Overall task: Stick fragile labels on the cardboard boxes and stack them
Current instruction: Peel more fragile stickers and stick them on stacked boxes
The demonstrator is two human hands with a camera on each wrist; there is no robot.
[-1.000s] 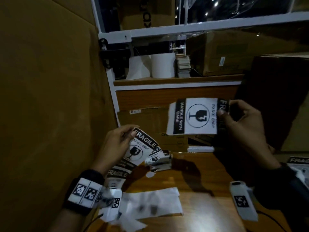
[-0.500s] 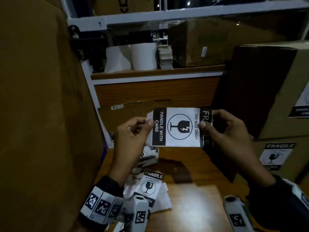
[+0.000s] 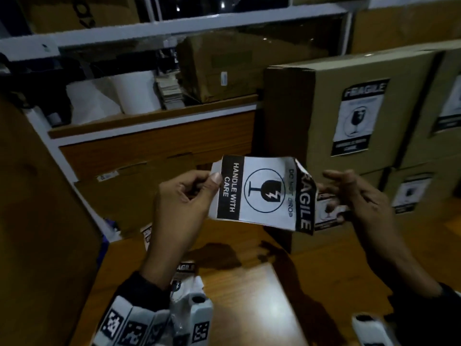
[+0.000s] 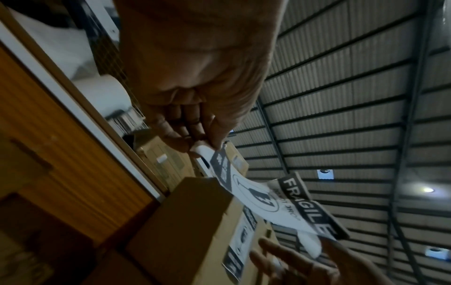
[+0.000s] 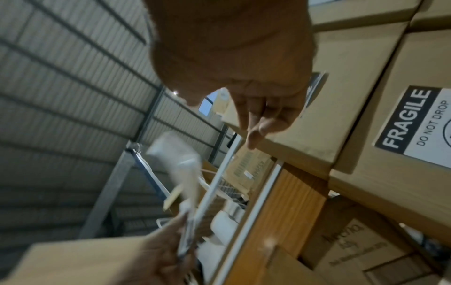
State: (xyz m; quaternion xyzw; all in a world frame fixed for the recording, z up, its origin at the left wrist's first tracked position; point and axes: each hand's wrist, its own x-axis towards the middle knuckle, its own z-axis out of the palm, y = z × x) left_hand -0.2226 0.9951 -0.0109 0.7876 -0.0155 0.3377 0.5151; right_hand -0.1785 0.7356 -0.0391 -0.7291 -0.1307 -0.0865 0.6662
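A black-and-white fragile label (image 3: 262,193) hangs in the air over the table, lying sideways with its "FRAGILE" end curled. My left hand (image 3: 212,179) pinches its "HANDLE WITH CARE" end between thumb and forefinger; the left wrist view shows the same pinch by my left hand (image 4: 207,143) on the label (image 4: 268,198). My right hand (image 3: 341,193) is just beyond the curled end with loosely spread fingers that grip nothing, and my right hand (image 5: 258,123) looks the same from the wrist. Stacked cardboard boxes (image 3: 311,108) carrying fragile labels stand at the right.
A tall cardboard box (image 3: 37,196) fills the left side. More loose labels (image 3: 184,268) lie on the wooden table (image 3: 249,283) by my left wrist. Behind is a shelf with white rolls (image 3: 134,93) and another carton (image 3: 224,68).
My left hand dropped the label strip and took the single label's left end. My right hand let go of the other end, which curled. The view swung right toward the stacked boxes.
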